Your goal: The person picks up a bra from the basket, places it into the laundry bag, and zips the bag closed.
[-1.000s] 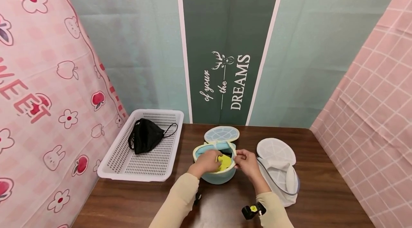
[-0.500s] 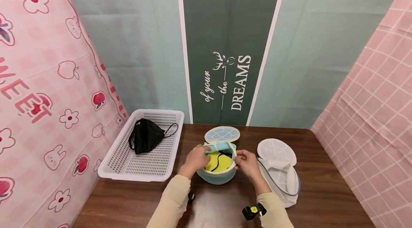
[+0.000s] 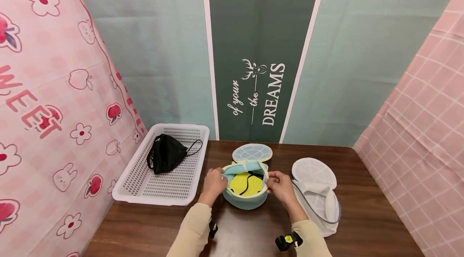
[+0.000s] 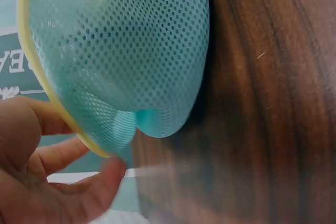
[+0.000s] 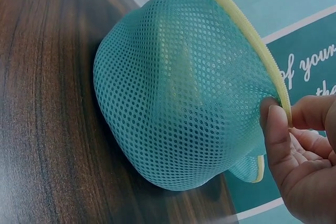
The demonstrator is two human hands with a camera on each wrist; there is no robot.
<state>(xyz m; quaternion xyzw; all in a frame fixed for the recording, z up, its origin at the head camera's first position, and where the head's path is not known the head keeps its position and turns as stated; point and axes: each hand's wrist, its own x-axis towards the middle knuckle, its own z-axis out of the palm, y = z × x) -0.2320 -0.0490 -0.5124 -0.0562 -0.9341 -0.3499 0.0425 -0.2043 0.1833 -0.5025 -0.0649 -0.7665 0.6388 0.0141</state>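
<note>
A teal mesh laundry bag (image 3: 244,204) with a yellow zip edge (image 5: 265,56) stands on the table, its mouth up and its round lid (image 3: 251,153) folded back behind it. Inside lies a bright yellow piece (image 3: 237,183) with black cords across it; it shows faintly through the mesh in the right wrist view. My left hand (image 3: 214,182) holds the left side of the rim, fingers behind the yellow edge and the thumb in front. With thumb and forefinger, my right hand (image 3: 282,184) pinches the rim on the opposite side.
To the left stands a white perforated plastic basket (image 3: 156,200) with a black cloth item (image 3: 167,156) and its cord inside. A second laundry bag, white with a grey-blue edge (image 3: 322,224), lies open on the right. Curtains hang behind and at both sides of the wooden table (image 3: 366,204).
My left hand has come out of the bag's mouth and moved left to its rim, uncovering the yellow piece. The right hand stays pinched on the opposite rim.
</note>
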